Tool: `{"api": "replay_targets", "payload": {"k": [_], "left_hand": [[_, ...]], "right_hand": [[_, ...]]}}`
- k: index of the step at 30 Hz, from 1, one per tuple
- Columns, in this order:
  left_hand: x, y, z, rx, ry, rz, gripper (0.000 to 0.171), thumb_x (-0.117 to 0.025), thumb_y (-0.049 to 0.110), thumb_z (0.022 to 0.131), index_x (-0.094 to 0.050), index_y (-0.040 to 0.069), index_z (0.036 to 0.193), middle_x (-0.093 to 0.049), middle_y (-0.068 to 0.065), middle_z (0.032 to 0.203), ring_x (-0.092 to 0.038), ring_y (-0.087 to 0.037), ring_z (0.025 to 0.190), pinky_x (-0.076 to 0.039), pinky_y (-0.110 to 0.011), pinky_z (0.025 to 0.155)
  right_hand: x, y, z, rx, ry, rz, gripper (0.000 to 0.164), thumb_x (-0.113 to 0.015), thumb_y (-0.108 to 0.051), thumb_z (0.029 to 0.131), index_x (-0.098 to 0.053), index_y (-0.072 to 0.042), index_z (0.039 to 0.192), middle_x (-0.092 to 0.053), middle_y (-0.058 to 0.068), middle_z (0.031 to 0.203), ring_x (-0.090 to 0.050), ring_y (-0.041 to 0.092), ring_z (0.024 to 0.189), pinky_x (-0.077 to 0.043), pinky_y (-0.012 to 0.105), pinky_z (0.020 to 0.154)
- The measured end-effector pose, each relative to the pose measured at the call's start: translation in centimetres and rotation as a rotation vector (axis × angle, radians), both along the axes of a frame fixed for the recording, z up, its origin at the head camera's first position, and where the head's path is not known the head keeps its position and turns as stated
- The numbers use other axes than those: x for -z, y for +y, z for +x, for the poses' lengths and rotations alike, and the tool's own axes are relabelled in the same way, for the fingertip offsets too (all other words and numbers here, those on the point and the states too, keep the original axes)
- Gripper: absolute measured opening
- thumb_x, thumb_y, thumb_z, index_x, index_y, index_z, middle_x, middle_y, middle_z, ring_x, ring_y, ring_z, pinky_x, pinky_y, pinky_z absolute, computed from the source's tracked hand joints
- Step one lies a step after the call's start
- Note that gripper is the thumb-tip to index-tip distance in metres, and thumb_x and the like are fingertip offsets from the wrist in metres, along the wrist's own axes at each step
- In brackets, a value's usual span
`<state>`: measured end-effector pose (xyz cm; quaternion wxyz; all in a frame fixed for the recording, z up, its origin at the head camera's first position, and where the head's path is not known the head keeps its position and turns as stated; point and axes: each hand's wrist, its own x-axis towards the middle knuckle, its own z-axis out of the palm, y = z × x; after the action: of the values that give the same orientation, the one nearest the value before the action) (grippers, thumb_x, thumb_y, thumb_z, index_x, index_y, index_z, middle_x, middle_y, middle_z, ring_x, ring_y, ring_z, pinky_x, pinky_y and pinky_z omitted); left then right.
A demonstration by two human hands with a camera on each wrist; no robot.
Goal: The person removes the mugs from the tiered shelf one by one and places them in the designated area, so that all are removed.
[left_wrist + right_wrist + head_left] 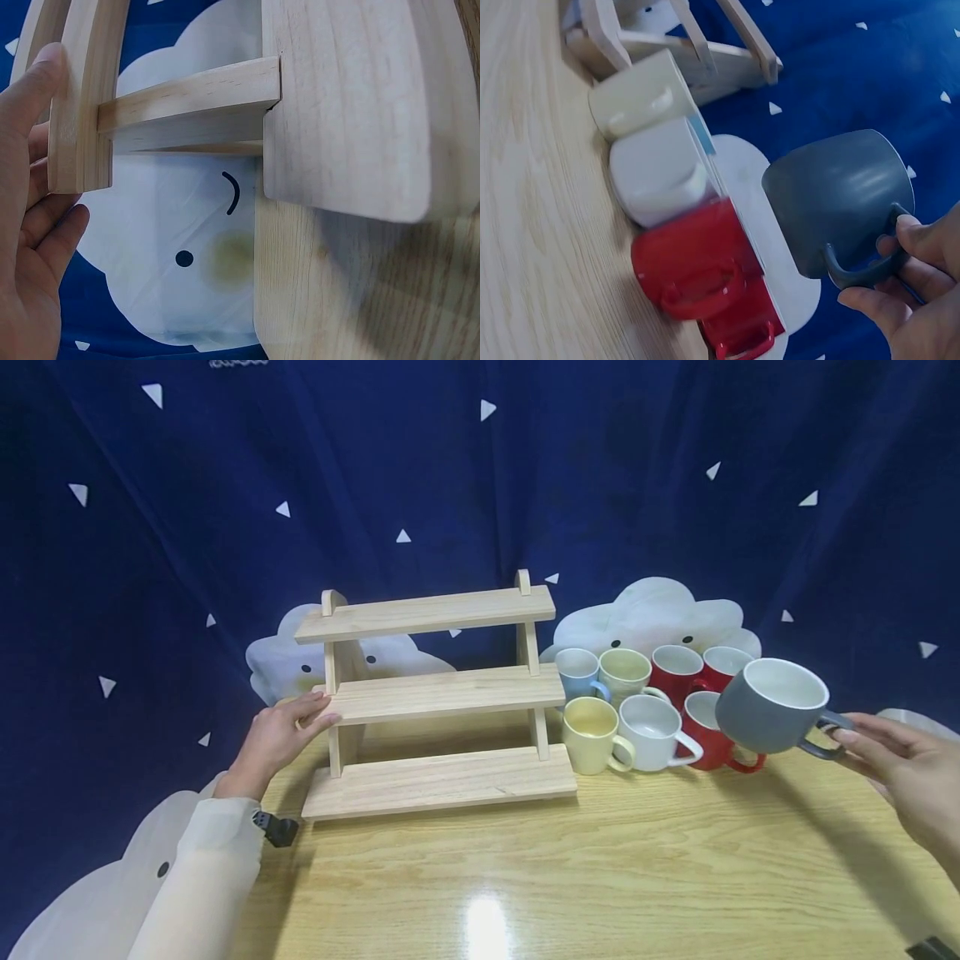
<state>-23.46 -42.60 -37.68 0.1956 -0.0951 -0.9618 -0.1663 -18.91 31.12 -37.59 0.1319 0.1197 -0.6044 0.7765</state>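
My right hand point(896, 764) pinches the handle of a grey mug point(772, 706) with a white inside. The mug is raised in front of the right end of a group of mugs, upright with a slight tilt. In the right wrist view, thumb and fingers are round the handle of the grey mug point(840, 199). A three-tier wooden display shelf point(442, 693) stands left of the mugs. My left hand point(281, 735) grips the left end of its middle board, thumb on one face and fingers on the other, as the left wrist view shows on the board point(82, 142).
Beside the shelf, two rows of mugs stand on the wooden table point(600, 868): a yellow mug point(590, 735), a white mug point(649, 731), a blue mug point(576, 672), a pale green mug point(625, 675) and red mugs point(677, 672). A dark blue curtain point(450, 468) hangs behind.
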Motion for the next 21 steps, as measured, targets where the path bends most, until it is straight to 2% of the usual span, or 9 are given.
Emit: {"api": "replay_targets", "payload": {"k": [6, 11, 16, 21], "left_hand": [[0.0, 0.0, 0.0, 0.007, 0.005, 0.001, 0.055, -0.067, 0.045, 0.091, -0.064, 0.004, 0.128, -0.056, -0.015, 0.137, -0.052, -0.043, 0.123, -0.037, -0.061, 0.102], [0.0, -0.1, 0.0, 0.020, 0.019, 0.000, 0.053, -0.068, 0.043, 0.091, -0.065, 0.005, 0.127, -0.056, -0.015, 0.137, -0.053, -0.043, 0.122, -0.038, -0.061, 0.101], [0.0, -0.1, 0.0, 0.018, 0.014, -0.001, 0.054, -0.067, 0.045, 0.091, -0.065, 0.006, 0.128, -0.055, -0.014, 0.138, -0.052, -0.044, 0.122, -0.038, -0.061, 0.100], [0.0, -0.1, 0.0, 0.022, 0.019, 0.002, 0.054, -0.068, 0.045, 0.091, -0.065, 0.006, 0.128, -0.055, -0.014, 0.138, -0.052, -0.044, 0.122, -0.038, -0.062, 0.100]], "right_hand": [[0.7, 1.6, -0.9, 0.003, 0.042, -0.069, 0.028, -0.054, 0.016, 0.092, -0.074, -0.001, 0.101, -0.075, 0.003, 0.092, -0.072, 0.009, 0.082, -0.056, 0.021, 0.068], [1.4, 2.5, -1.3, 0.030, 0.079, -0.059, 0.025, -0.055, 0.015, 0.092, -0.073, 0.000, 0.102, -0.075, 0.002, 0.093, -0.071, 0.006, 0.084, -0.056, 0.020, 0.068], [1.7, 2.9, -1.6, 0.040, 0.086, -0.075, 0.027, -0.053, 0.017, 0.092, -0.073, 0.000, 0.099, -0.075, 0.003, 0.091, -0.071, 0.006, 0.084, -0.056, 0.019, 0.068], [1.9, 3.2, -1.8, 0.079, 0.049, -0.086, 0.025, -0.055, 0.015, 0.092, -0.073, -0.002, 0.096, -0.075, 0.001, 0.087, -0.071, 0.004, 0.080, -0.055, 0.018, 0.066]]}}
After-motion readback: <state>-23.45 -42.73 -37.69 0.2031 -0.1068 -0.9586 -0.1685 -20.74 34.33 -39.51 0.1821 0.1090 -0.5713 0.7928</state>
